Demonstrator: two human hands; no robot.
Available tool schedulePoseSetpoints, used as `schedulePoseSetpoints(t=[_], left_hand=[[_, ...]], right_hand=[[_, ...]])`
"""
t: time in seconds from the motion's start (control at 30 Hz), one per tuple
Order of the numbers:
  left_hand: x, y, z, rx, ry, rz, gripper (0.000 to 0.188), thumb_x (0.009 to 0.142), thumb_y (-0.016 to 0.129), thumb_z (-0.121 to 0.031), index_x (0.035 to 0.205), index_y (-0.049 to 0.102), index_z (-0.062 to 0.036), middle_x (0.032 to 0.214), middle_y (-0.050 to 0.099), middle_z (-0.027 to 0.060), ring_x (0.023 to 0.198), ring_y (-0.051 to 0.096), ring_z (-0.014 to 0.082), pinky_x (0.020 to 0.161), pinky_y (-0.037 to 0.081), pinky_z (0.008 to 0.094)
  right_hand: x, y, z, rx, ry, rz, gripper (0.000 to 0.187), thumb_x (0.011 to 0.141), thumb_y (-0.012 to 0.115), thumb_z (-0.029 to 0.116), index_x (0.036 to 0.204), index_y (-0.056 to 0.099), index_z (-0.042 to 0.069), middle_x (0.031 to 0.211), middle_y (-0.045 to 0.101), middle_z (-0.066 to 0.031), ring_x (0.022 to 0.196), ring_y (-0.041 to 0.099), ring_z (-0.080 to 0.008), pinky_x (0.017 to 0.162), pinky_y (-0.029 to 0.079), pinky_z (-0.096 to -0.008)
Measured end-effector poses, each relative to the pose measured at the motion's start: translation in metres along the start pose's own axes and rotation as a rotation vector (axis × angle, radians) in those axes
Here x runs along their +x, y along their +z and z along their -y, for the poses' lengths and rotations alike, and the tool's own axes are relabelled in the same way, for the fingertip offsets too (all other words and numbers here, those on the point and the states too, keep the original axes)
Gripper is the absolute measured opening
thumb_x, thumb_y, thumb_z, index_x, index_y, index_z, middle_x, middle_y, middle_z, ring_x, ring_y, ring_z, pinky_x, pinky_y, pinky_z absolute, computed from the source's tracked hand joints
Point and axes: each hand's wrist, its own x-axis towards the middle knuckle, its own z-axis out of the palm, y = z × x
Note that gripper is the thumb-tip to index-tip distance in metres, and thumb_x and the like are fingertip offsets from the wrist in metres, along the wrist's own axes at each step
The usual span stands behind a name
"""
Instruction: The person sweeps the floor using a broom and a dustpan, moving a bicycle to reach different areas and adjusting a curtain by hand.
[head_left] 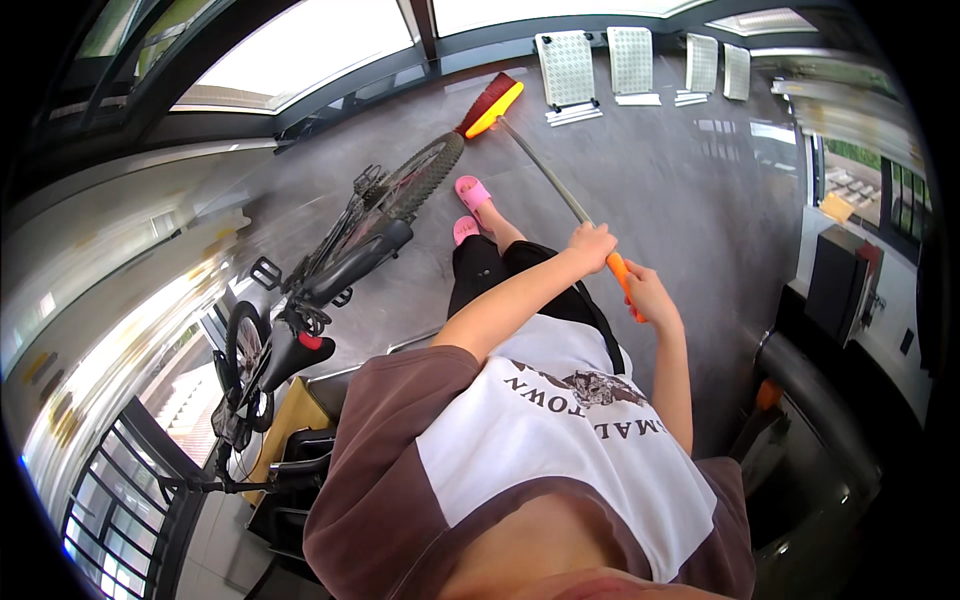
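A broom runs from my hands toward the far windows, with a grey metal pole (545, 170), a yellow head (496, 110) and dark red bristles (488, 100). The bristles lie on the floor close to the front tyre of a black bicycle (350, 240). My left hand (592, 246) is wrapped round the pole just above its orange grip (619, 272). Lower down, my right hand (652, 294) closes on the end of that grip. Part of the grip is hidden by my fingers.
Left of my legs and pink slippers (473, 192) leans the bicycle. Several white perforated panels (567, 70) stand along the far wall. A black glossy chair (820, 430) is at the right. Near the bicycle's handlebar sits a tan box (297, 425) on the left.
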Motion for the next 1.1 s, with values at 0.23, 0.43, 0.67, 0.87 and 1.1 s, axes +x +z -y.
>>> schedulePoseSetpoints(t=[0.23, 0.43, 0.67, 0.87, 1.1], left_hand=[[-0.033, 0.027, -0.009, 0.121, 0.049, 0.165, 0.019, 0.065, 0.053, -0.014, 0.084, 0.055, -0.0125, 0.089, 0.046, 0.0083, 0.083, 0.045, 0.0276, 0.071, 0.04, 0.0347], [-0.06, 0.058, -0.019, 0.178, 0.111, 0.244, 0.023, 0.064, 0.054, -0.012, 0.087, 0.054, -0.0131, 0.09, 0.046, 0.0092, 0.082, 0.046, 0.0286, 0.07, 0.04, 0.0355], [-0.08, 0.1, -0.047, 0.129, 0.194, 0.313, 0.027, 0.061, 0.054, -0.009, 0.088, 0.053, -0.0123, 0.09, 0.045, 0.0096, 0.08, 0.046, 0.029, 0.067, 0.041, 0.0353], [-0.076, 0.145, -0.086, 0.053, 0.334, 0.254, 0.023, 0.061, 0.055, -0.009, 0.082, 0.049, -0.0102, 0.082, 0.045, 0.0084, 0.074, 0.047, 0.0279, 0.061, 0.041, 0.0365], [-0.077, 0.12, -0.142, 0.157, 0.505, 0.166, 0.023, 0.06, 0.055, -0.014, 0.08, 0.045, -0.0076, 0.072, 0.046, 0.0066, 0.061, 0.05, 0.0251, 0.052, 0.042, 0.0335]], right_hand=[[-0.02, 0.028, -0.046, 0.121, 0.029, 0.034, 0.039, 0.077, 0.031, 0.016, 0.114, 0.036, 0.009, 0.05, 0.04, -0.0018, 0.033, 0.036, -0.0089, 0.03, 0.03, -0.0224], [-0.044, 0.046, -0.086, 0.235, 0.064, 0.007, 0.035, 0.075, 0.03, 0.015, 0.107, 0.043, 0.008, 0.048, 0.039, -0.0022, 0.033, 0.037, -0.0093, 0.031, 0.033, -0.0236], [-0.071, 0.047, -0.132, 0.161, 0.143, -0.067, 0.034, 0.076, 0.03, 0.016, 0.107, 0.043, 0.009, 0.051, 0.047, -0.0084, 0.036, 0.044, -0.0146, 0.035, 0.038, -0.0264], [-0.09, 0.026, -0.183, -0.115, 0.139, -0.253, 0.032, 0.076, 0.035, 0.019, 0.105, 0.044, 0.009, 0.081, 0.053, -0.0186, 0.074, 0.052, -0.0324, 0.065, 0.041, -0.0375], [-0.139, -0.019, -0.188, -0.116, 0.043, -0.334, 0.028, 0.074, 0.042, 0.02, 0.1, 0.049, 0.009, 0.076, 0.054, -0.017, 0.073, 0.05, -0.0324, 0.064, 0.04, -0.0374]])
